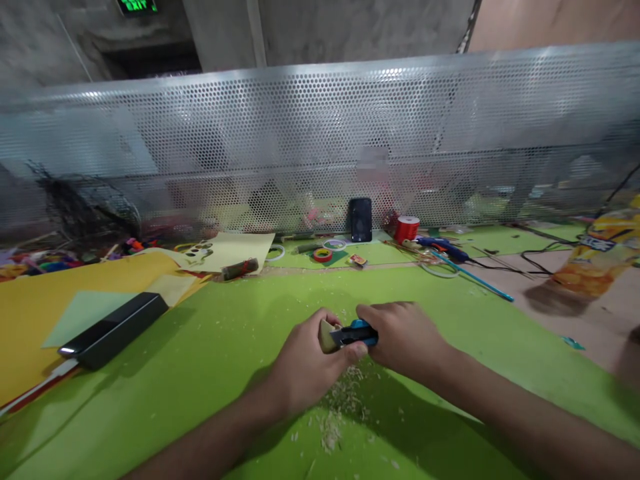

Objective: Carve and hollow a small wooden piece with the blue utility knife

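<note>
My left hand (306, 363) is closed round a small pale piece of wood (327, 335) held just above the green mat (200, 353). My right hand (403, 333) is closed on a blue and black cutter (356, 333), whose front end meets the wood between the two hands. Pale shavings (340, 407) lie scattered on the mat right under and in front of both hands.
A black box (117, 328) lies on yellow paper (30, 313) at left. Along the perforated metal screen (320, 133) stand a phone (361, 219), a red spool (407, 229), tape rolls (323, 254) and a blue glue gun (443, 247). An orange packet (597, 257) is at right.
</note>
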Motion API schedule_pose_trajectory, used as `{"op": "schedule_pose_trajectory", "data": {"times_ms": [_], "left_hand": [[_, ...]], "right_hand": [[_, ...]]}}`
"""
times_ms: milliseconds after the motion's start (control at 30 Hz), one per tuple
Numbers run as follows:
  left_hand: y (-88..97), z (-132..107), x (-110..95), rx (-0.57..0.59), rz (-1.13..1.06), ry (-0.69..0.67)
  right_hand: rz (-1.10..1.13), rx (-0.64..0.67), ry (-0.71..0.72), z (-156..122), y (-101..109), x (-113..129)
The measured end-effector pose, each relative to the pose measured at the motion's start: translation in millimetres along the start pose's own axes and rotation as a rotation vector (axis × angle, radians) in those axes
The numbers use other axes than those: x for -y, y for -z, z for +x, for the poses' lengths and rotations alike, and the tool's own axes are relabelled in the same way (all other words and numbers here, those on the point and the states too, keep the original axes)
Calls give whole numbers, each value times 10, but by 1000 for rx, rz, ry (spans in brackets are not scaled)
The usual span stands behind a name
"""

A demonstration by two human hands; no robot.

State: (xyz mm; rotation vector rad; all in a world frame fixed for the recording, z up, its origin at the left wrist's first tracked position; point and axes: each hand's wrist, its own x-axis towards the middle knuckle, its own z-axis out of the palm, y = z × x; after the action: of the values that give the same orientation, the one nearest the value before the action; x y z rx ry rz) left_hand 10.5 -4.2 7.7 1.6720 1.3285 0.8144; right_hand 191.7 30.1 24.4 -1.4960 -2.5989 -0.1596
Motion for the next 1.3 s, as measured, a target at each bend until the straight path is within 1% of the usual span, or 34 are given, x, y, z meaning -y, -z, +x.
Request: {"op": "schedule_pose_trajectory", "data": {"times_ms": [133,267,333,433,567,700,900,1000,1300], "left_hand": [[-19,-5,-3,-19,16,-14],[-45,-5,7,-74,28,-35],[-46,9,28,-57,-28,-35],[-33,48,74,2,-175,-33],[-15,84,113,36,-251,-40],[-4,75,96,63,-230,-16],[5,50,70,80,-219,-15],[-6,38,72,55,-180,-34],[-54,21,66,-32,-52,-31]], "right_hand": [[2,12,-25,7,-8,22],[11,11,-112,4,-40,51],[15,7,-145,5,-50,59],[22,-2,-153,12,-48,57],[35,-2,-87,21,-34,30],[38,10,0,10,-38,9],[24,20,6,-2,-52,21],[16,31,-3,-1,-56,34],[14,44,-44,-6,-42,52]]}}
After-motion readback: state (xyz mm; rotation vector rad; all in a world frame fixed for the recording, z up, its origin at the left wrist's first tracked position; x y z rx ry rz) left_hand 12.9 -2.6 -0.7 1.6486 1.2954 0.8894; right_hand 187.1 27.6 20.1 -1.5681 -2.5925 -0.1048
